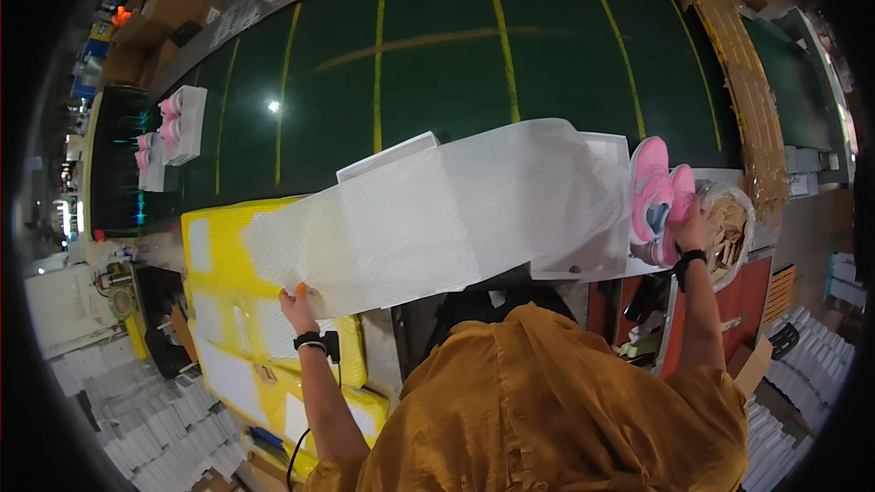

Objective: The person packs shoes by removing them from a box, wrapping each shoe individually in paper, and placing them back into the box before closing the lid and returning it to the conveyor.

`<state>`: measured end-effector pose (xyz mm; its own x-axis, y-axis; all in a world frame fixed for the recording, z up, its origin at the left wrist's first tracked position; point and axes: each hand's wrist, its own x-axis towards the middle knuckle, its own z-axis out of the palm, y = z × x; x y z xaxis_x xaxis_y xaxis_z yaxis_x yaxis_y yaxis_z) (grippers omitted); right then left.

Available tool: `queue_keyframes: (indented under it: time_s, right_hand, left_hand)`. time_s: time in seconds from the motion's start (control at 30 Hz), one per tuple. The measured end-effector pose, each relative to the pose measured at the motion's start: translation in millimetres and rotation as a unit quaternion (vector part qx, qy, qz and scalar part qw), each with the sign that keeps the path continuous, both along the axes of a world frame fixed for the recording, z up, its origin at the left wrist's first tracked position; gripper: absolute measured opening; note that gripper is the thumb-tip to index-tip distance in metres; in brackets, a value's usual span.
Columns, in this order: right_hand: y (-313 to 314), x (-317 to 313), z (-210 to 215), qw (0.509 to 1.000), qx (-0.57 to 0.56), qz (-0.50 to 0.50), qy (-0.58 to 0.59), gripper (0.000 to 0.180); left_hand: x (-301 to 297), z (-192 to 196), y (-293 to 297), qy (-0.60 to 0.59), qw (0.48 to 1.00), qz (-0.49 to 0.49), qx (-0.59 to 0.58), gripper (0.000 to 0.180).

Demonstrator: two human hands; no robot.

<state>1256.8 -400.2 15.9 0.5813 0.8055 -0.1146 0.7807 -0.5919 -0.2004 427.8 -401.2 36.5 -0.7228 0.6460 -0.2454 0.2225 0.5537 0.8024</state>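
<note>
A long sheet of thin white wrapping paper (365,237) stretches across the near edge of the belt. My left hand (299,306) pinches its lower left corner. Under the sheet, a white shoebox part (387,157) shows at the back, and an open white box (583,260) shows at the right. Beside that box lie pink sneakers: one (651,178) points away from me, and another (681,191) sits just right of it. My right hand (693,230) is closed on this right sneaker near its heel; some fingers are hidden.
The green belt (437,46) has yellow cross lines. Boxes with pink sneakers (187,123) stand at its far left. A plastic-lined bin of brown paper (729,228) is by my right hand. Yellow-wrapped packs (232,237) lie at left; a cardboard strip (743,91) edges the right.
</note>
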Motion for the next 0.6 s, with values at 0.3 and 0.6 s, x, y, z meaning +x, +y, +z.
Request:
queue_keyframes:
  time_s: [0.3, 0.6]
  right_hand:
    - [10.1, -33.5, 104.5, 0.949, 0.303, 0.017, 0.088, 0.061]
    - [97.5, -399.3, 62.4, 0.692, 0.024, 0.053, 0.719, 0.059]
  left_hand:
    - [-28.0, -8.0, -8.1, -0.030, 0.997, 0.025, 0.074, 0.035]
    - [-39.1, 9.0, -13.0, -0.103, 0.986, 0.065, 0.114, 0.029]
